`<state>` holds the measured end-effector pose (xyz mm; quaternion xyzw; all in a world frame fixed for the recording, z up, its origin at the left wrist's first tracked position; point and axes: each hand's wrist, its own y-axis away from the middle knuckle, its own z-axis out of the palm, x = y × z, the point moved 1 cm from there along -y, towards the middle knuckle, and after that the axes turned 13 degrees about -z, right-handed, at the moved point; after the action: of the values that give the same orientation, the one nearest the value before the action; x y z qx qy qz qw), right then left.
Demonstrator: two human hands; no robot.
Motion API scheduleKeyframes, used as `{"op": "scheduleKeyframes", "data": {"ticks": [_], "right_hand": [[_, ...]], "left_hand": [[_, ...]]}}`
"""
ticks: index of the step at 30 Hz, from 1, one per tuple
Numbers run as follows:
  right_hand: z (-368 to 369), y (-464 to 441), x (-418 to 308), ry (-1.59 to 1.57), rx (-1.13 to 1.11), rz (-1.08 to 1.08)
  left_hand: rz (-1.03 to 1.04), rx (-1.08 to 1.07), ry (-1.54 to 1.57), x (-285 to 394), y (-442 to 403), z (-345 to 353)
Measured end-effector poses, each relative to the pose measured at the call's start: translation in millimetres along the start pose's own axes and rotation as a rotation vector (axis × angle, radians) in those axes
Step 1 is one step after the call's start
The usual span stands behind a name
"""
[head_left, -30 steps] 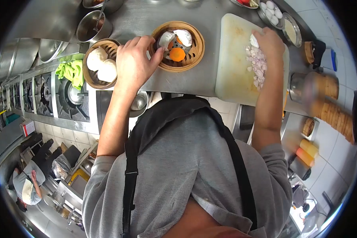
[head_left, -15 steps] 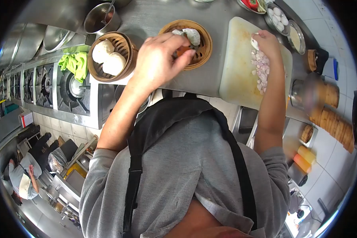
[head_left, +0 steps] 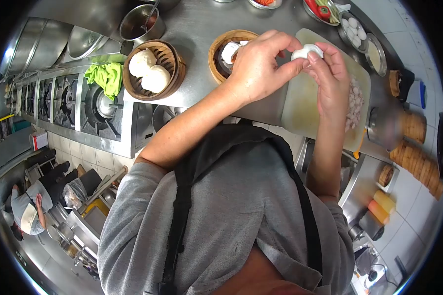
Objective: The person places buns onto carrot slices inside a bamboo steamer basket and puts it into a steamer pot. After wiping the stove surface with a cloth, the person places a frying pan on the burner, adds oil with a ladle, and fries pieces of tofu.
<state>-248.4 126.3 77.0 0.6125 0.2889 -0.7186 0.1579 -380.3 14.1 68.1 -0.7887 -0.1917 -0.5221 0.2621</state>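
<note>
Over the cutting board's left part, a small white dumpling [head_left: 307, 51] is pinched between both hands. My left hand [head_left: 266, 66] grips its left side with thumb and forefinger. My right hand [head_left: 329, 73] holds its right side, thumb pressed on the front. Beside my left hand stands a round bamboo steamer [head_left: 213, 58], partly covered by that hand, with a white dumpling [head_left: 230, 51] inside. Under my right forearm lies a white cutting board [head_left: 298, 105]. Pale pinkish chopped pieces [head_left: 354, 104] are heaped on it, partly hidden by the arm.
Another steamer [head_left: 174, 81] at left holds two white buns [head_left: 155, 78]. Behind it stands a metal pot [head_left: 133, 30]. Bowls of red peppers [head_left: 323, 12] and eggs [head_left: 353, 30] line the far right. A green cloth [head_left: 105, 77] lies by the gas burners [head_left: 99, 110]. A co-worker [head_left: 30, 209] is at lower left.
My left hand has moved right from the steamer to meet my right hand. My right hand has lifted the white piece off the board area, and both hands now hold it.
</note>
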Motion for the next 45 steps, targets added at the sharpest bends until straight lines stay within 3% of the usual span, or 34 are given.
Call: {"op": "scheduleKeyframes", "data": {"ticks": [4, 8, 10, 11, 14, 16, 19, 22, 24, 26, 28, 29, 33, 38, 40, 41, 42, 44, 45], "right_hand": [[-4.8, 0.6, 5.8, -0.135, 0.036, 0.054], [2.1, 4.7, 13.5, -0.287, 0.059, 0.096], [5.5, 7.9, 14.7, -0.293, -0.047, 0.166], [7.9, 7.6, 12.1, -0.292, -0.049, 0.167], [12.6, 9.3, 6.7, -0.074, -0.121, 0.215], [13.8, 11.0, 8.6, 0.131, -0.307, 0.041], [23.6, 19.1, -1.6, 0.326, -0.416, 0.016], [27.6, 31.3, 5.4, 0.301, -0.488, 0.066], [32.7, 36.9, 9.3, 0.233, -0.498, 0.069], [39.9, 42.3, 11.1, 0.055, -0.451, 0.243], [44.0, 48.1, 19.0, 0.010, -0.401, 0.270], [45.9, 51.5, 23.2, -0.037, -0.344, 0.297], [53.1, 73.0, 27.5, -0.043, -0.311, 0.277], [50.2, 85.2, 26.4, 0.018, -0.424, 0.404], [50.1, 88.4, 24.9, 0.533, -0.399, -0.005], [53.1, 81.9, 19.4, 0.692, -0.418, -0.229], [53.3, 79.4, 21.5, 0.692, -0.423, -0.228], [54.8, 76.3, 23.6, 0.742, -0.560, -0.464], [56.4, 74.3, 24.8, 0.745, -0.572, -0.444]], "left_hand": [[-0.036, -0.047, 0.142, -17.2, -4.6, -2.4], [0.011, -0.099, 0.056, -6.8, 6.8, -7.5], [0.022, -0.095, 0.044, -11.7, 8.6, -8.6], [-0.082, -0.130, 0.140, -14.0, 8.3, -10.9], [-0.234, -0.177, 0.232, -15.4, 10.0, -21.1], [-0.324, -0.204, 0.225, -15.5, 10.6, -29.9], [-0.313, -0.244, 0.197, -22.1, 23.2, -36.4], [-0.376, -0.290, 0.240, -34.4, 36.9, -39.9], [-0.467, -0.174, 0.550, -45.3, 44.5, -39.6], [-0.460, -0.143, 0.490, -47.0, 49.8, -45.5], [-0.296, -0.261, 0.153, -31.0, 57.4, -55.8], [-0.134, -0.182, 0.056, -30.1, 62.2, -55.1], [-0.058, -0.136, -0.113, -30.4, 80.4, -60.9], [-0.338, -0.208, 0.055, -42.6, 98.3, -67.0], [-0.586, -0.272, 0.404, -54.4, 101.4, -66.3], [-0.622, -0.303, 0.398, -55.7, 101.5, -67.1], [-0.624, -0.300, 0.400, -55.1, 100.4, -66.6], [-0.659, -0.297, 0.422, -54.3, 98.8, -62.5], [-0.660, -0.294, 0.424, -56.5, 98.0, -60.7]]}}
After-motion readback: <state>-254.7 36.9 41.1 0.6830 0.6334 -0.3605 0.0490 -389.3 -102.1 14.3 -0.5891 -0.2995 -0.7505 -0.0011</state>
